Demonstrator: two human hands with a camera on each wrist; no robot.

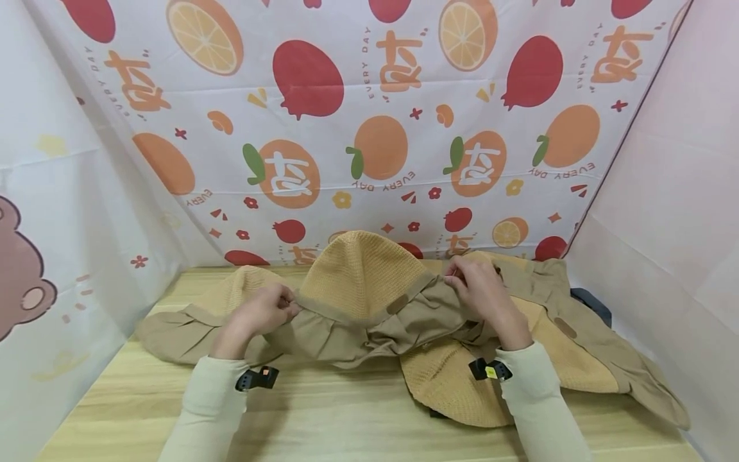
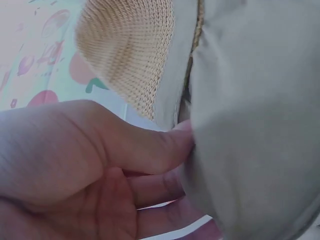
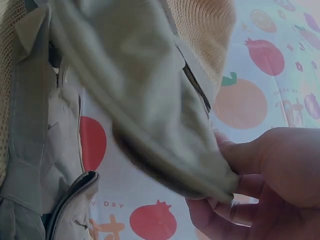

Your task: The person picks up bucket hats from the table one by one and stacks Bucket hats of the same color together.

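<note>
Across the worktop (image 1: 346, 417), overlapping hats (image 1: 577, 359) lie at right and a further hat (image 1: 173, 337) at left, with the middle hat (image 1: 358, 276) held crown up between them. The left hand (image 1: 262, 314) and right hand (image 1: 479, 285) each pinch its brim (image 1: 340, 340) between thumb and curled fingers. Spreading it seems partway done; its creases look left to smooth.

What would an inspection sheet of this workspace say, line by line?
Surface: wood-grain tabletop, partly covered.
Job's things: knitted-crown sun hat with khaki brim, held at both sides; similar hat at left, more hats at right.
Clutter: dark item beside the right-hand hats, unidentified.
Grips: left grip and right grip each pinch the held hat.
Cables: nothing seen.
Surroundings: fruit-print cloth behind, pale cloths on both sides.
</note>
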